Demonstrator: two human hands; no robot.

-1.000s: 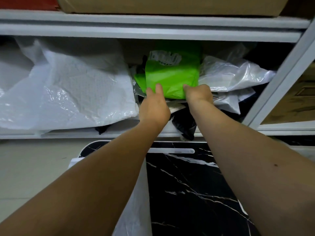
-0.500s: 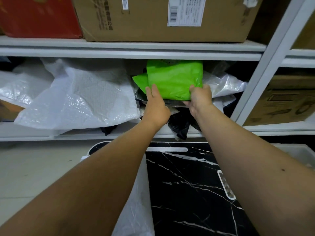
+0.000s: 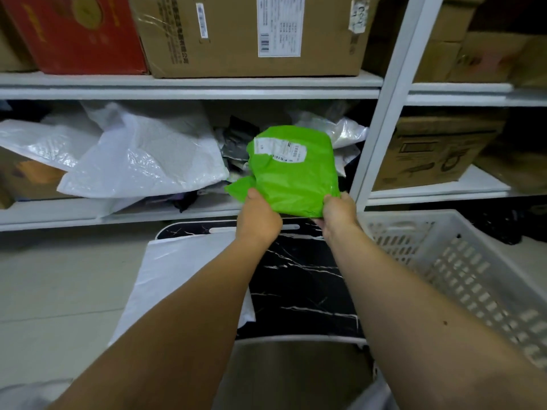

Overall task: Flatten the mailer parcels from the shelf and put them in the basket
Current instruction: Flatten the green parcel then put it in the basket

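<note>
A green mailer parcel [image 3: 296, 170] with a white shipping label hangs in front of the middle shelf [image 3: 189, 91]. My left hand [image 3: 257, 217] grips its lower left corner and my right hand [image 3: 337, 211] grips its lower right corner. Behind it on the shelf lie white bubble mailers [image 3: 142, 155], a clear plastic bag [image 3: 343, 131] and dark bags [image 3: 236, 140]. A white slotted basket [image 3: 461, 261] stands at the lower right, beside my right forearm.
A black marbled board [image 3: 302, 279] lies below my hands with a flat white mailer [image 3: 183, 276] on its left part. Cardboard boxes [image 3: 251, 34] and a red box [image 3: 80, 34] fill the upper shelf. A white upright post [image 3: 384, 108] stands right of the parcel.
Both hands have drawn the green parcel out of the shelf toward me and to the right. The view has pulled back, so the basket now shows.
</note>
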